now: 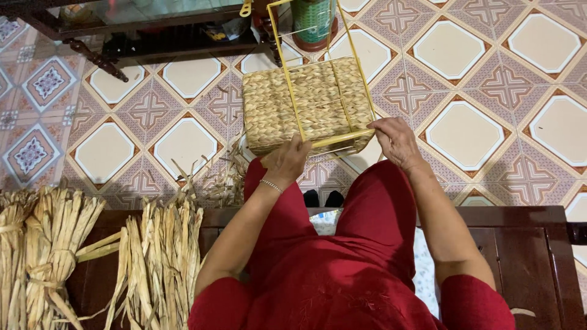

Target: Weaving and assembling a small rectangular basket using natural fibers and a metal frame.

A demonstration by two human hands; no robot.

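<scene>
A rectangular woven straw basket [269, 104] rests against my knees, its flat side facing up. A yellow metal wire frame [287, 73] lies over the basket and reaches away from me. My left hand [286, 161] grips the near edge of the basket at the frame's lower bar. The fingers of my right hand [396, 139] pinch the frame's near right corner. I sit on a dark wooden bench [520, 244] in red clothes.
Bundles of dried straw [55, 244] lie on the bench to my left, with loose strands [226, 177] on the patterned tile floor [489, 91]. A dark low table [140, 30] and a green cylindrical container [313, 21] stand beyond the basket.
</scene>
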